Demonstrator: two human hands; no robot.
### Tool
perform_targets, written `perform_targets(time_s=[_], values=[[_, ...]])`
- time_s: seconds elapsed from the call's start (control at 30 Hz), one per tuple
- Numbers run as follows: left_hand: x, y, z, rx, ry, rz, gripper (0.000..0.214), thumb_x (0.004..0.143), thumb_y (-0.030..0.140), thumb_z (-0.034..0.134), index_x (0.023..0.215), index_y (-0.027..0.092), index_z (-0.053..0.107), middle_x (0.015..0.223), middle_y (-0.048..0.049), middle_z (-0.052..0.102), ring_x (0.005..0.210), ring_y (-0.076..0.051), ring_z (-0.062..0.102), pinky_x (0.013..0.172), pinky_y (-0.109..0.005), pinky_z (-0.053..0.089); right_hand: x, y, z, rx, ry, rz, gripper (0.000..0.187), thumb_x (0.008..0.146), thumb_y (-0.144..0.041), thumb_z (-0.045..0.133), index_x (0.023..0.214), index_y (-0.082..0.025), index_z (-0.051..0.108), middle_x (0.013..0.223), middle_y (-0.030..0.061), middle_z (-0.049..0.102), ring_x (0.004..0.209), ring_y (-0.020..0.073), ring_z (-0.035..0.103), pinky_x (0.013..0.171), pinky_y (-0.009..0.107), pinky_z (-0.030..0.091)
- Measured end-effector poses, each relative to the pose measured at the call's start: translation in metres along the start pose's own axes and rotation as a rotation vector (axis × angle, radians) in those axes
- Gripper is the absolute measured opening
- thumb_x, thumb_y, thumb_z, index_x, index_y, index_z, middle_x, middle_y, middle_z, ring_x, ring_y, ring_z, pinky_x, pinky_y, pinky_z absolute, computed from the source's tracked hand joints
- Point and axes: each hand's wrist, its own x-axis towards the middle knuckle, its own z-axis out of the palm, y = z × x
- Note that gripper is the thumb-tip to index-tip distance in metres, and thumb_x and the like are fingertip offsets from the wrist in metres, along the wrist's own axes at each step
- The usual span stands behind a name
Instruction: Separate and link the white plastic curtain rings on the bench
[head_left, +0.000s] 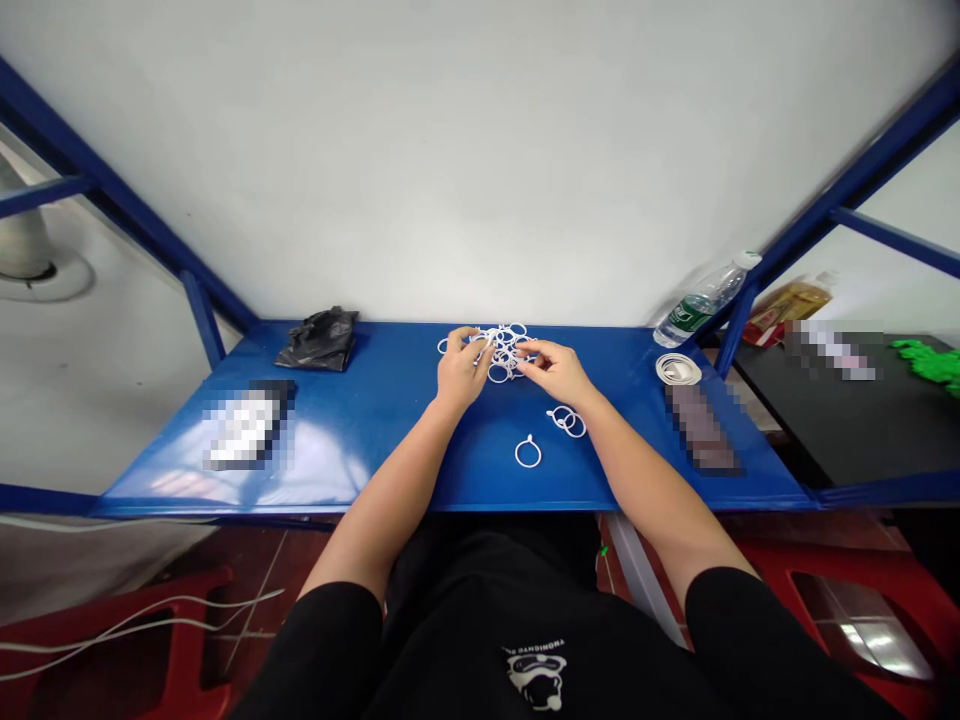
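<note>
A tangled pile of white plastic curtain rings [498,374], each with a small eyelet, lies on the blue table between my hands. My left hand [461,370] is at the pile's left side, its fingers bent and closed on a ring at the top. From the right, my right hand [556,372] reaches in with thumb and index finger pinched at a ring's edge. Fingers cover parts of both rings. Closer to me lies a single ring [528,465], and a few overlapping rings [576,424] sit beside my right wrist.
A crumpled black plastic bag [319,338] lies at the back left of the blue table [405,470]. At the right stand a water bottle [705,302] and a rolled white strap [678,370]. Blurred items lie on both sides. Blue frame bars [202,318] flank the table.
</note>
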Motion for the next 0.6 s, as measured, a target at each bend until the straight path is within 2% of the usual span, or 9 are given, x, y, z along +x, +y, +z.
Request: perform_targets(time_s=[0.07,0.13,0.2,0.23,0.37,0.5,0.6], values=[[0.000,-0.002,0.001,0.060,-0.049,-0.038,0.032,0.106,0.043,0.058,0.122,0.021,0.076,0.146,-0.0156,0.057,0.106,-0.023,0.071,0.091,-0.036,0.060,0.000,-0.007,-0.014,-0.002,-0.244,0.050,0.049,0.083,-0.042,0.081,0.129,-0.027,0.076,0.117,0.0060,0.080,0.070,0.0144,0.062,0.072,0.032,0.055],[-0.002,-0.002,0.003,0.109,-0.169,-0.050,0.035,0.101,0.042,0.068,0.127,0.020,0.075,0.153,-0.0170,0.052,0.122,-0.029,0.068,0.099,-0.040,0.060,-0.001,-0.012,-0.025,-0.050,-0.484,0.100,0.056,0.076,-0.045,0.088,0.127,-0.026,0.076,0.117,0.0056,0.080,0.076,0.0157,0.064,0.073,0.031,0.053],[-0.005,-0.001,0.005,0.131,-0.266,-0.067,0.040,0.097,0.043,0.073,0.131,0.021,0.074,0.156,-0.0168,0.050,0.128,-0.032,0.066,0.101,-0.040,0.060,-0.003,-0.016,-0.031,-0.142,-0.680,0.147,0.055,0.069,-0.045,0.093,0.117,-0.025,0.077,0.109,0.0042,0.080,0.082,0.0177,0.067,0.073,0.030,0.051],[-0.006,0.000,0.005,0.130,-0.277,-0.078,0.041,0.097,0.044,0.073,0.132,0.022,0.073,0.156,-0.0159,0.051,0.128,-0.031,0.066,0.100,-0.040,0.061,-0.005,-0.017,-0.030,-0.200,-0.742,0.155,0.053,0.065,-0.044,0.095,0.111,-0.025,0.077,0.105,0.0031,0.079,0.083,0.0186,0.067,0.071,0.029,0.050],[-0.007,-0.001,0.005,0.068,-0.216,-0.074,0.036,0.100,0.044,0.069,0.130,0.023,0.073,0.150,-0.0140,0.056,0.117,-0.027,0.071,0.092,-0.036,0.062,-0.014,-0.018,-0.012,-0.384,-0.799,0.091,0.045,0.059,-0.040,0.098,0.094,-0.027,0.073,0.086,-0.0023,0.075,0.070,0.0170,0.065,0.058,0.029,0.040],[-0.007,-0.003,0.006,-0.015,-0.207,-0.013,0.031,0.100,0.041,0.069,0.124,0.021,0.075,0.145,-0.0138,0.060,0.110,-0.023,0.072,0.087,-0.032,0.060,-0.018,-0.015,0.009,-0.406,-0.816,-0.042,0.017,0.069,-0.024,0.087,0.078,-0.027,0.073,0.077,-0.0038,0.073,0.060,0.0135,0.059,0.053,0.029,0.033],[-0.007,-0.001,0.005,-0.063,-0.243,0.067,0.028,0.104,0.040,0.063,0.121,0.021,0.075,0.134,-0.0114,0.068,0.113,-0.021,0.070,0.091,-0.031,0.058,-0.015,-0.016,0.010,-0.400,-0.732,-0.065,0.012,0.076,-0.015,0.074,0.071,-0.025,0.071,0.078,-0.0018,0.074,0.063,0.0141,0.060,0.056,0.029,0.034]])
